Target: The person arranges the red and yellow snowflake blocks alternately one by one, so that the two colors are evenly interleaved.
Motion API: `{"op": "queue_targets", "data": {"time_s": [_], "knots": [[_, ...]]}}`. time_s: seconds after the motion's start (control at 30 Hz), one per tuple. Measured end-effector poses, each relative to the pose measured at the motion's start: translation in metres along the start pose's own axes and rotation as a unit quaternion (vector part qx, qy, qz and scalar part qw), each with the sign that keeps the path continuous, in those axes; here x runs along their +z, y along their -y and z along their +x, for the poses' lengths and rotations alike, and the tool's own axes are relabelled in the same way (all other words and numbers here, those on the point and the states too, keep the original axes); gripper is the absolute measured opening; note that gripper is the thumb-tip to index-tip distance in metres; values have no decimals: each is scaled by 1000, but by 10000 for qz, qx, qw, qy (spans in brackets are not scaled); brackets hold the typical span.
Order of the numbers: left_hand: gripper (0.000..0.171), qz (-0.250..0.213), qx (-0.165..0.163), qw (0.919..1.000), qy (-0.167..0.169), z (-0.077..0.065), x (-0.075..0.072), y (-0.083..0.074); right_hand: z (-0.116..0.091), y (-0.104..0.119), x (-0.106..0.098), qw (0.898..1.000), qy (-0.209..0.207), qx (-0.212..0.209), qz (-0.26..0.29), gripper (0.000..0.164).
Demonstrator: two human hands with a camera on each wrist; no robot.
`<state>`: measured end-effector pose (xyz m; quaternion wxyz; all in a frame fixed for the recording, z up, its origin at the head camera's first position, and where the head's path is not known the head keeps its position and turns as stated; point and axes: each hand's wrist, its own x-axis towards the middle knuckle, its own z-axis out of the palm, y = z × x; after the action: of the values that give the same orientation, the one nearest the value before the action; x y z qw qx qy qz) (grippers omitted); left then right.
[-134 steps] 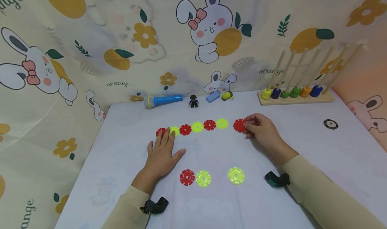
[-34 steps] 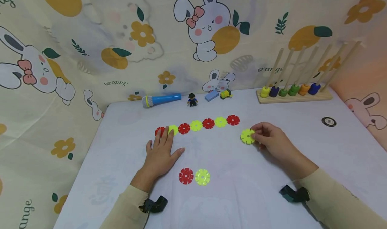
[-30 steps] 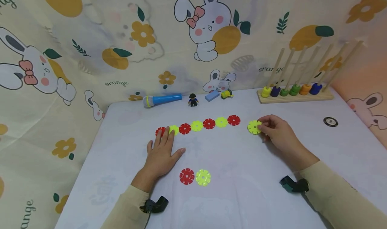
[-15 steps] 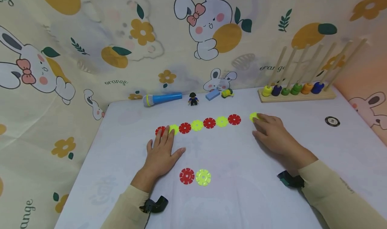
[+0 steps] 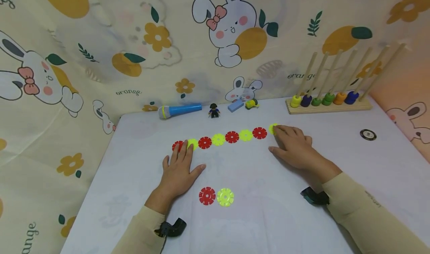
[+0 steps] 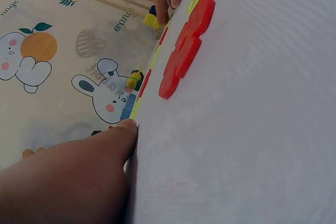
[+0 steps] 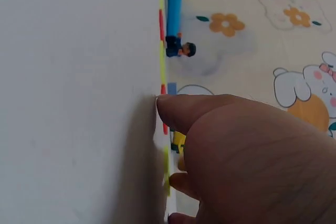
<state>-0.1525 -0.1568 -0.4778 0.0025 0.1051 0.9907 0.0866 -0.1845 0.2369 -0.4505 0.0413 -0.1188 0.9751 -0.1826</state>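
Observation:
A slanting row of flat, notched plastic discs, red and yellow-green by turns, crosses the table. My left hand [image 5: 178, 172] rests palm down with fingers spread, its fingertips over the leftmost red disc [image 5: 176, 146] and the yellow-green disc [image 5: 192, 143] beside it. At the row's right end, the fingertips of my right hand [image 5: 295, 146] press on a yellow-green disc [image 5: 272, 127], which they partly cover. Just left of it lies a red disc [image 5: 259, 133]. Nearer to me sit a loose red disc [image 5: 207, 196] and a loose yellow-green disc [image 5: 225, 197], side by side.
Along the back edge stand a blue toy microphone [image 5: 181, 110], a small toy figure [image 5: 214, 111], a blue block [image 5: 236, 105] and a yellow-green toy [image 5: 251, 104]. A wooden peg rack [image 5: 329, 109] with coloured rings is at back right. A round black token [image 5: 368, 134] lies at right.
My right hand brought the yellow-green disc from the front of the table to the row's right end, laid it down and slid it left. Earlier it placed the red one there. The left hand stayed.

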Motion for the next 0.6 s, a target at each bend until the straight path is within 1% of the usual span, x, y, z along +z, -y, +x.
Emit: {"op": "queue_targets", "data": {"time_s": [0.1,0.23,0.6], "knots": [[96,-26,25,10000,-20,0,0,0,0,2,0,10000,32,11,27,79],[96,-9,39,10000,-61,0,1,0,-2,3,0,10000,71,-48,19,76],[95,3,8,10000,-4,-1,-1,0,-4,5,2,9999,71,-136,-60,76]]}}
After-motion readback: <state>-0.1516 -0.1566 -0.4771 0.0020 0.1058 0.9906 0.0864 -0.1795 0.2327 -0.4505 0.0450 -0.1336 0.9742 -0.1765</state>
